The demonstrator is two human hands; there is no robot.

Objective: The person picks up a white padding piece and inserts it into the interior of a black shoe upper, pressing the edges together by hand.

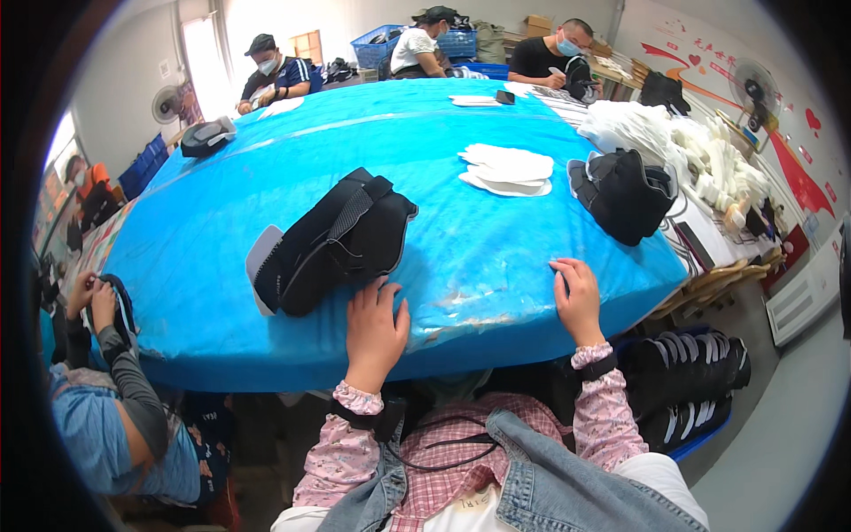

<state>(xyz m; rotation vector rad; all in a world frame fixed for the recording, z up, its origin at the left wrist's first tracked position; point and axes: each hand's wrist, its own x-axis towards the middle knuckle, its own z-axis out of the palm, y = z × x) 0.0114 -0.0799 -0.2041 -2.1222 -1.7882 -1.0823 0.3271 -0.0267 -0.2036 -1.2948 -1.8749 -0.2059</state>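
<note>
Hands (375, 330) flat beside padded black boot (332, 241).

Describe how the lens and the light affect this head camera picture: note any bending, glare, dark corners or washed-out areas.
Head view: fisheye bends the blue table cover into a dome; corners are black vignette; the window at upper left is blown out white; soft sheen streaks the cover near the black padded boot; both hands, left hand and right hand, look sharp, with faint shadows.

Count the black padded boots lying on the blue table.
3: one by the left hand at, one at the right edge, one far left. Others may be hidden.
</note>
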